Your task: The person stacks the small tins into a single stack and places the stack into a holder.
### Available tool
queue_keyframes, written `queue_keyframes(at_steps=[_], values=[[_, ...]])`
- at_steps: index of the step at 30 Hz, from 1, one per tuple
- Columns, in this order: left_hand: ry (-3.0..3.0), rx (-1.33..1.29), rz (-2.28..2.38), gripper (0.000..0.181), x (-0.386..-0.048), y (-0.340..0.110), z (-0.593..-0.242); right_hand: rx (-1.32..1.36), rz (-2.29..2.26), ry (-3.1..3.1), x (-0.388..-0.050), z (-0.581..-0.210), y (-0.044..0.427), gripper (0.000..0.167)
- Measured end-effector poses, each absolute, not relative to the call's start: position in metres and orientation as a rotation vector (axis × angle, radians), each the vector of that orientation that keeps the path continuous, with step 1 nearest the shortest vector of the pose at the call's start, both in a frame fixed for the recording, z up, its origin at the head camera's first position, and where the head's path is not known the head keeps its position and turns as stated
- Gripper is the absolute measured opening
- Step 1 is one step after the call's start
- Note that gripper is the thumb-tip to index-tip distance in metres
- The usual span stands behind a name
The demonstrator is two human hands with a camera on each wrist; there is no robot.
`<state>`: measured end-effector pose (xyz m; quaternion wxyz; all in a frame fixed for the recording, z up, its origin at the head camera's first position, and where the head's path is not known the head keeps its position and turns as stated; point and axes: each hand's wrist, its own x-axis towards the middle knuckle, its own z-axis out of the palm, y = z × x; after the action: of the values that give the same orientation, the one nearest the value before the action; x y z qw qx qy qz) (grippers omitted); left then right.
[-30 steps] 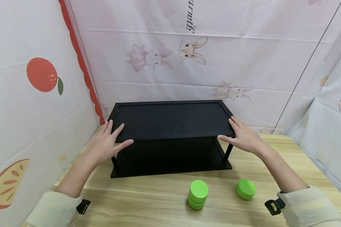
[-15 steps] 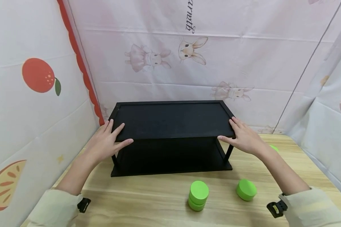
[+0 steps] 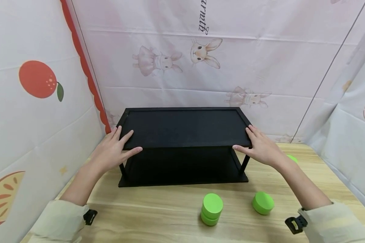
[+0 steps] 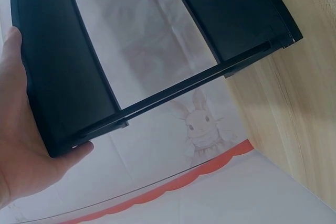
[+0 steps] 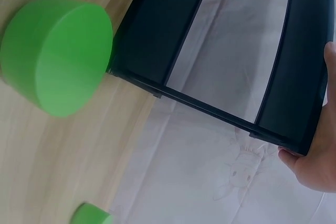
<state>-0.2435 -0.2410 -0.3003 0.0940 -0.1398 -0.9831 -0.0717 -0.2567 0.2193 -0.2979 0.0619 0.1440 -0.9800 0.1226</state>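
Note:
A black two-tier rack (image 3: 185, 128) stands on the wooden table, with a flat top board and a lower board joined by corner posts. My left hand (image 3: 109, 150) rests on its front left corner, fingers spread and straight, the thumb along the front edge. At the opposite front corner my right hand (image 3: 263, 146) lies likewise, fingertips on the top board and thumb at the front edge. In the left wrist view the left hand (image 4: 26, 135) touches the board's corner from outside. The right wrist view has the right hand (image 5: 317, 156) against its corner.
In front of the rack stand two stacked green round blocks (image 3: 212, 206). A single green round block (image 3: 263, 203) lies to their right. Another green piece (image 3: 292, 158) is partly hidden behind the right forearm. Printed cloth walls (image 3: 176, 81) enclose the wooden table (image 3: 158, 209).
The rack's left front end has shifted slightly backward, with my left hand following it. My right hand stays nearly still on its corner. The green blocks have not visibly moved.

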Motion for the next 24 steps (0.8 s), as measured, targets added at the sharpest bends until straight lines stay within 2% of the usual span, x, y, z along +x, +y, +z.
queue_keyframes(at_steps=[24], values=[[-2.943, -0.414, -0.236, 0.087, -0.255, -0.241, -0.300, 0.421, 0.365, -2.957, -0.256, -0.299, 0.220, 0.099]])
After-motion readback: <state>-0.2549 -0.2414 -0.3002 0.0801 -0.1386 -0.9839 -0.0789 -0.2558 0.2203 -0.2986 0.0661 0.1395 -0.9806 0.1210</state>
